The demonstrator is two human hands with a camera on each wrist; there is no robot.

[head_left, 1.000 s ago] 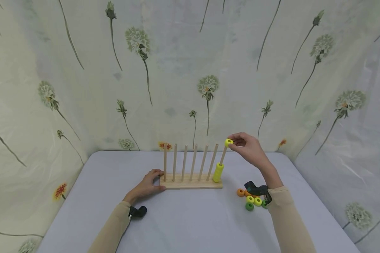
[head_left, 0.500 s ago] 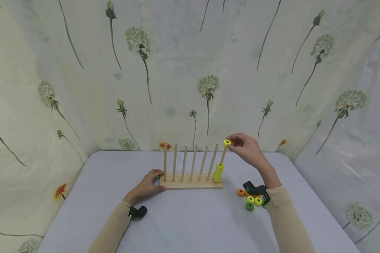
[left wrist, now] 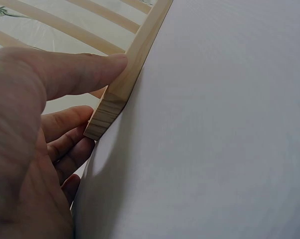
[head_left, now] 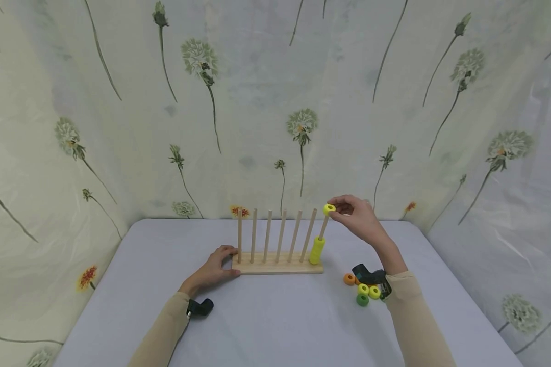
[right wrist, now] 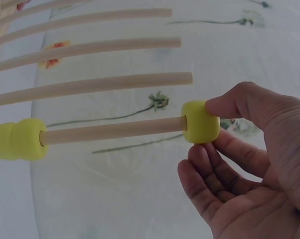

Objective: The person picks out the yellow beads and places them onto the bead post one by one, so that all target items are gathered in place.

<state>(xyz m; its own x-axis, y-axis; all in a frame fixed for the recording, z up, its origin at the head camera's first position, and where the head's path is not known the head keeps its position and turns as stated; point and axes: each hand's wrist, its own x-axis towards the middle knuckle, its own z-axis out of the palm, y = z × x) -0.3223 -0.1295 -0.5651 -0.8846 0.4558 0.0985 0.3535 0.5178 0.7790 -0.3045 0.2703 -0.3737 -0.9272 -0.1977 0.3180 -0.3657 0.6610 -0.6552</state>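
A wooden peg rack (head_left: 280, 267) with a row of upright pegs stands on the table. My left hand (head_left: 215, 267) holds the left end of its base, thumb on the near edge and fingers at the far side. In the left wrist view the thumb (left wrist: 90, 74) lies on the wood. My right hand (head_left: 360, 218) pinches a yellow bead (right wrist: 202, 122) between thumb and fingers, at the top of the rightmost peg (right wrist: 115, 131). That peg's tip is hidden inside the bead. Several yellow beads (head_left: 317, 251) are stacked at the foot of the same peg.
Loose beads lie right of the rack: an orange bead (head_left: 349, 279), a yellow bead (head_left: 374, 292) and a green bead (head_left: 362, 300) among them. The right wrist camera (head_left: 368, 275) partly covers this group. A flower-printed cloth (head_left: 257, 127) hangs behind the table (head_left: 275, 321).
My right hand has shifted slightly left and down, bringing the yellow bead onto the tip of the rightmost peg. The left hand and rack have stayed in place.
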